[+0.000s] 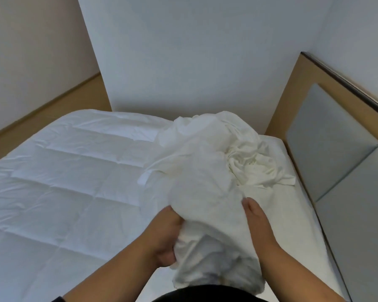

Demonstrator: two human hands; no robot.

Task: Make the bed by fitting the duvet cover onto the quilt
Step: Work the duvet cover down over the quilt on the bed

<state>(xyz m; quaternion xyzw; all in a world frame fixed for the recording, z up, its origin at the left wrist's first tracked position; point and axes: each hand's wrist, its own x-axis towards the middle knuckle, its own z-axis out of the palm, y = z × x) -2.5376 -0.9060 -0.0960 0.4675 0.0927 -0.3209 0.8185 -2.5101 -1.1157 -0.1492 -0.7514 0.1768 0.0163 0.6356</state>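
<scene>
A white stitched quilt [59, 182] lies spread flat over the left and middle of the bed. A crumpled white duvet cover [207, 162] is bunched up on the right part of the bed and rises toward me. My left hand [164, 234] grips the near end of the cover from the left, its fingers curled into the cloth. My right hand [256, 219] lies flat against the cover's right side, fingers straight; its fingertips partly vanish behind the fabric.
A grey padded headboard [340, 166] in a tan wooden frame runs along the right of the bed. A white wall [183, 62] stands behind the bed. Tan floor [59, 105] shows at the far left.
</scene>
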